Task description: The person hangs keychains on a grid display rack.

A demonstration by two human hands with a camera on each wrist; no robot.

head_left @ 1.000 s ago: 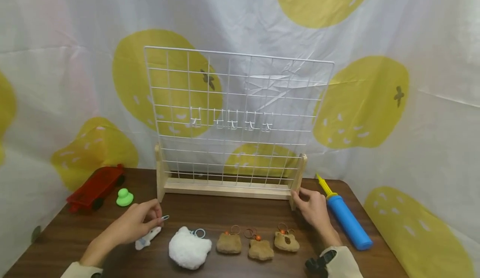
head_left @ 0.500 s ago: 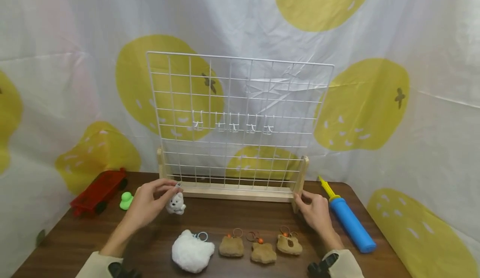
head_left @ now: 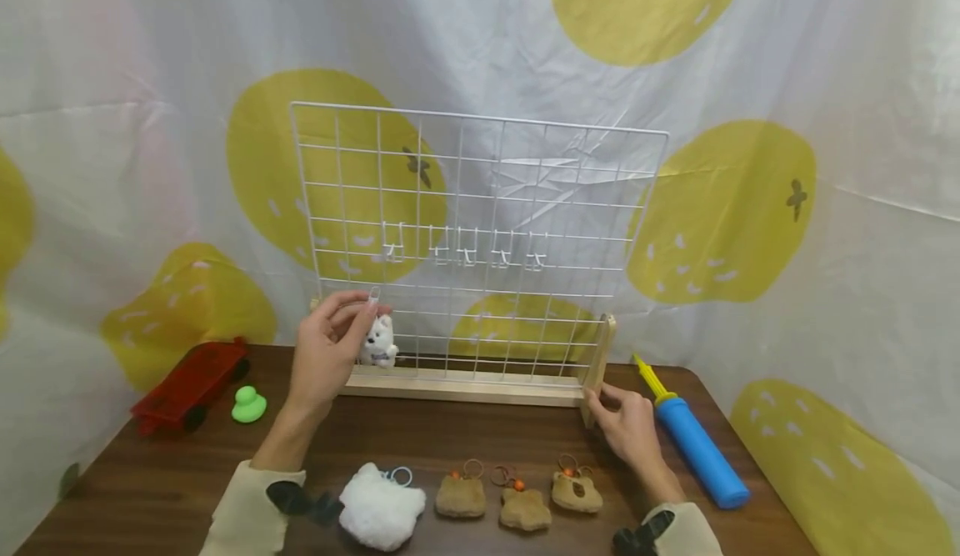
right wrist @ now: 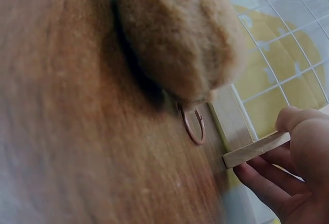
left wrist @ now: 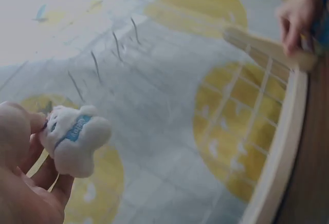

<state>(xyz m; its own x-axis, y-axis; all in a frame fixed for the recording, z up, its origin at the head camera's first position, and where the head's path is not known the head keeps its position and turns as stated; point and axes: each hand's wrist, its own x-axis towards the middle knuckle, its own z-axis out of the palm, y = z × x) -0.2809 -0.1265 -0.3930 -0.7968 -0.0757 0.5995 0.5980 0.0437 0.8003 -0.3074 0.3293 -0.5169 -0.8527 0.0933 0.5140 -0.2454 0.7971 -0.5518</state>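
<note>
My left hand [head_left: 330, 343] pinches the clip end of a small white plush keychain [head_left: 380, 343], which hangs in front of the lower left of a white wire grid rack [head_left: 480, 197]. In the left wrist view the plush [left wrist: 77, 139] wears a blue ribbon with lettering. Several white hooks [head_left: 467, 254] sit in a row on the grid above that hand. At the rack's right foot, my right hand [head_left: 626, 423] grips the wooden upright [head_left: 597, 364] between thumb and fingers; the right wrist view shows this wooden end [right wrist: 254, 151] in its grasp.
Along the table front lie a white plush keychain [head_left: 381, 506] and brown plush keychains [head_left: 461, 496], [head_left: 525, 508], [head_left: 576, 491] with rings. A red toy cart [head_left: 191, 385] and green duck [head_left: 248, 404] stand left. A blue and yellow pump [head_left: 697, 448] lies right.
My left hand has lifted the small white plush off the table and carried it up and rightward to the grid. My right hand keeps its hold on the upright.
</note>
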